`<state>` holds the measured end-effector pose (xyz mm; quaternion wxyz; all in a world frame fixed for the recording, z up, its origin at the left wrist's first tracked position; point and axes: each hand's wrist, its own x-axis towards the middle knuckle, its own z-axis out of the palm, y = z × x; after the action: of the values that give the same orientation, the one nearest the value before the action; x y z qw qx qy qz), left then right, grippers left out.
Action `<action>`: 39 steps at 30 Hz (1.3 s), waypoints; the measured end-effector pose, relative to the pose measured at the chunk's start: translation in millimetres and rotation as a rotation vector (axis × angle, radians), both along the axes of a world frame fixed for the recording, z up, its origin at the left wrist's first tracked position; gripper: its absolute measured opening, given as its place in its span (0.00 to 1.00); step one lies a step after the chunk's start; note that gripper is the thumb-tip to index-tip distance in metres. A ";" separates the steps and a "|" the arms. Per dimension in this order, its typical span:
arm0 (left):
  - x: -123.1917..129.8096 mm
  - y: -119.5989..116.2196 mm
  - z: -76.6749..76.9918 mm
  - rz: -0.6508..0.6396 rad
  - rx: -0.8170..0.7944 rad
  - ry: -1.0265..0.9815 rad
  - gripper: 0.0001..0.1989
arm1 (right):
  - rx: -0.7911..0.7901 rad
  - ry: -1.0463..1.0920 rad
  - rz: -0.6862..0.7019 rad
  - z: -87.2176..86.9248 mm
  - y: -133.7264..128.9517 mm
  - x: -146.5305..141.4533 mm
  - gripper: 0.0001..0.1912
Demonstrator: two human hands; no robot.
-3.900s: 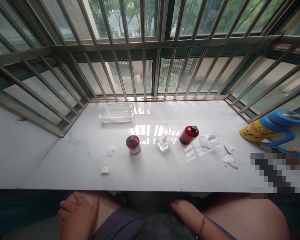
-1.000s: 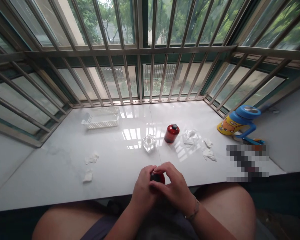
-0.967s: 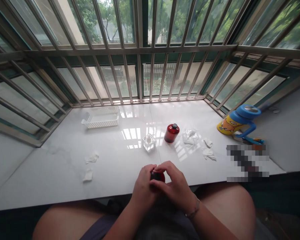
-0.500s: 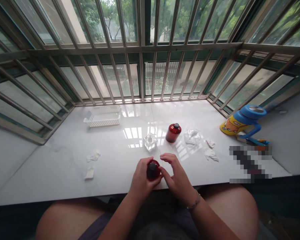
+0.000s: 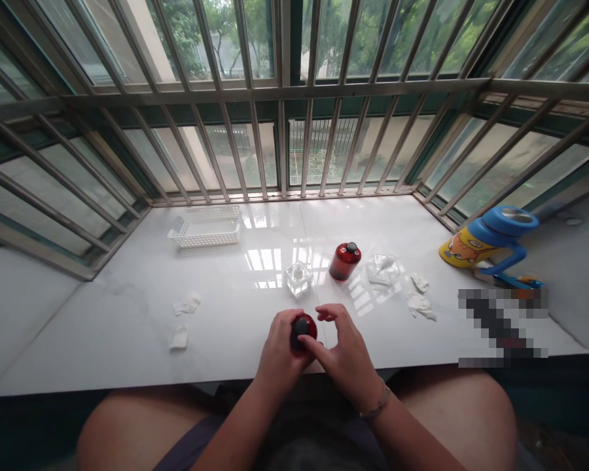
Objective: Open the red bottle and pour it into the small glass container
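two red bottles are in view, and we have the near red bottle [image 5: 311,328] in our grasp at the front edge of the white counter [image 5: 127,347]. we clasp its body with the left hand [image 5: 279,341], fingers curled around the side, so that the black cap [image 5: 302,324] faces up toward us. its base is hidden, and we cannot tell whether it rests on the counter. we present the right hand [image 5: 344,347] opposite, with the grip spread: the thumb extends over the near side of the black cap, while the fingers are raised apart from it. whether the thumb presses on the cap, we cannot tell. beyond our hands we find the clear glass holder [image 5: 298,280], and to its right the far red bottle [image 5: 345,263], upright and capped in black. next to that, we note the clear faceted piece [image 5: 383,269], followed by crumpled white tissues [image 5: 421,306]. at the left, we locate two more white scraps [image 5: 179,338], one behind the other, and farther back the white basket [image 5: 205,237]. at the far right, we see the blue and yellow flask [image 5: 485,237] beside the wall.
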<state>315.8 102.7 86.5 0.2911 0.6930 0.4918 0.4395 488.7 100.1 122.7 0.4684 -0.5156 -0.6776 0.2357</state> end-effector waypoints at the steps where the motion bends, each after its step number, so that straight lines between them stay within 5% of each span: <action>1: -1.3 1.0 0.4 0.027 0.022 0.018 0.31 | -0.007 0.017 -0.025 -2.5 1.8 3.0 0.22; 6: -7.7 5.8 1.5 0.171 0.104 0.093 0.30 | -0.063 0.075 -0.159 -9.5 5.5 18.3 0.18; 10: -7.6 5.3 0.6 0.189 0.097 0.086 0.30 | -0.025 0.039 -0.049 -3.7 -2.1 9.4 0.18; 17: -7.8 5.0 -2.6 0.169 0.084 0.045 0.30 | -0.080 0.112 0.170 6.1 -6.6 -14.3 0.27; 27: -4.4 4.5 -3.0 0.140 0.115 0.052 0.30 | -0.100 0.092 0.176 2.2 -7.8 -15.7 0.34; 31: 2.1 0.7 -3.4 0.096 0.118 0.044 0.31 | -0.090 0.053 0.064 1.8 -4.3 -16.9 0.35; 39: 9.9 -2.4 -4.4 0.058 0.071 -0.007 0.27 | 0.071 0.075 0.061 25.1 -1.7 -12.7 0.11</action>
<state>325.7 100.3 82.1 0.2552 0.6870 0.4945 0.4673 476.0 98.4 147.8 0.5040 -0.4688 -0.6829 0.2447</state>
